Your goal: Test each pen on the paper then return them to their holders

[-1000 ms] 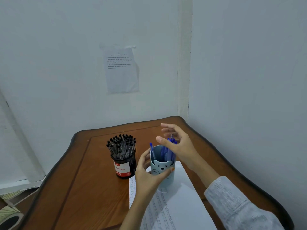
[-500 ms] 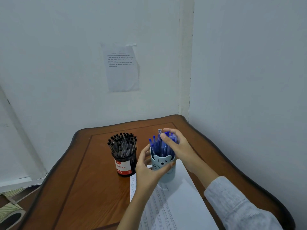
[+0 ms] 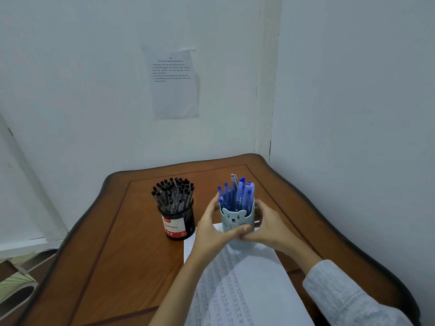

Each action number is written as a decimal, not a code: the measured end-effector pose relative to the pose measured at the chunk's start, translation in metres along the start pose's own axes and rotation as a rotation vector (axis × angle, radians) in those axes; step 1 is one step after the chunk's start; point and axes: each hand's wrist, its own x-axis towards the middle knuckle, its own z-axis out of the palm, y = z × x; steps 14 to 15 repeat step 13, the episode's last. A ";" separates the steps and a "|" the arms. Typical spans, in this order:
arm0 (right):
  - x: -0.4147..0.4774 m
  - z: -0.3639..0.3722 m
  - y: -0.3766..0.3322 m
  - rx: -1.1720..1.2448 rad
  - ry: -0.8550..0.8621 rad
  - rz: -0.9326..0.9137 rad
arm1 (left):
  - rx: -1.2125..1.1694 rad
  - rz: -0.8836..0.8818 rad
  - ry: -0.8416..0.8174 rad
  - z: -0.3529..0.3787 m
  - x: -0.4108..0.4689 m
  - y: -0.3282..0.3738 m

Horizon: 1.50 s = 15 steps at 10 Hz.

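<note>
A pale blue bear-face holder (image 3: 236, 217) full of blue pens (image 3: 237, 192) stands at the far end of a white sheet of paper (image 3: 242, 285) covered in rows of pen marks. My left hand (image 3: 211, 229) grips the holder from the left, thumb across its front. My right hand (image 3: 268, 227) grips it from the right, fingers behind it. To the left stands a black mesh holder (image 3: 179, 222) with a red and white label, packed with black pens (image 3: 173, 191).
The brown wooden table (image 3: 113, 255) sits in a corner, with white walls at the back and right. A printed note (image 3: 174, 83) is taped to the back wall. Striped fabric (image 3: 14, 271) lies on the floor at the left.
My right hand has come down from the tops of the blue pens to the right side of the bear holder. My left hand has kept its hold on the holder.
</note>
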 end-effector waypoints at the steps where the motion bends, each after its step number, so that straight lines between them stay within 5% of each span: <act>1: 0.005 -0.003 0.014 0.029 0.117 0.061 | 0.197 -0.104 -0.044 -0.011 -0.009 -0.015; 3: 0.023 -0.003 0.036 0.017 0.242 0.154 | 0.664 -0.065 -0.083 -0.038 -0.033 -0.054; 5: 0.030 0.007 0.043 0.047 0.278 0.135 | 0.865 -0.060 -0.115 -0.037 -0.030 -0.061; 9: 0.047 0.006 0.074 -0.125 0.106 0.125 | 0.895 -0.070 -0.106 -0.037 -0.022 -0.061; 15: 0.049 0.010 0.082 -0.135 0.137 0.094 | 0.783 -0.065 -0.072 -0.037 -0.026 -0.056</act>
